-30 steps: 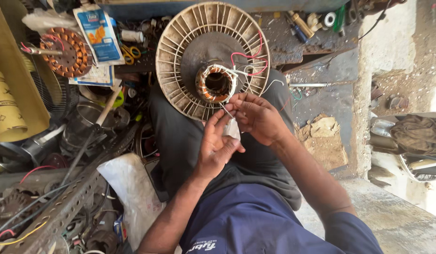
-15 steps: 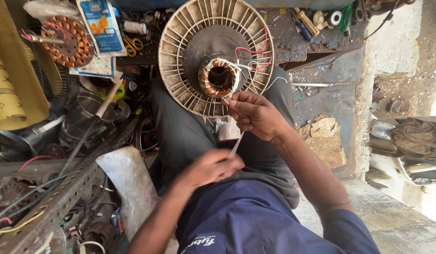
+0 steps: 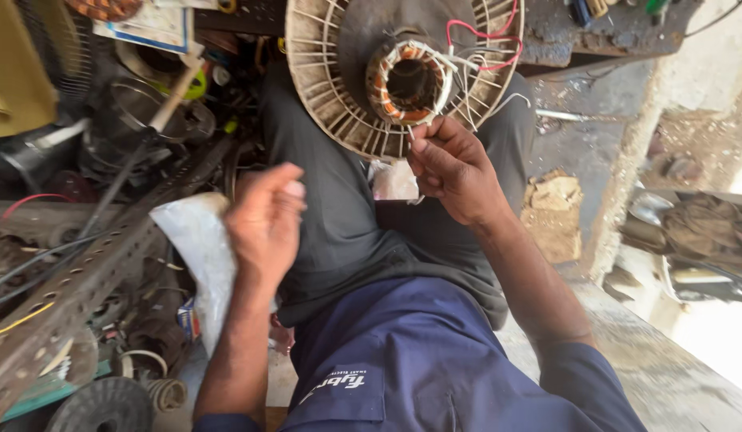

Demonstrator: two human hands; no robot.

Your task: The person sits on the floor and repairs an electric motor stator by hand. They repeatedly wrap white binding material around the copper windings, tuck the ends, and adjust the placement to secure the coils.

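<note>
Round cream fan motor housing [image 3: 331, 96] w/ ribbed rim sits on the person's lap at 12 o'clock; copper-wound stator [image 3: 409, 82] at its centre, red and white wires [image 3: 475, 48] looping off toward 1 o'clock. Right hand [image 3: 455, 172] at the housing's lower edge, fingers pinched shut on smth thin, too small to tell what. Left hand [image 3: 263, 220] pulled back toward 9 o'clock, fingers loosely curled; can't tell if it has hold of anything. White plastic bag [image 3: 199, 248] just beside it; perforated metal angle [image 3: 75, 288] at 8 o'clock.
</note>
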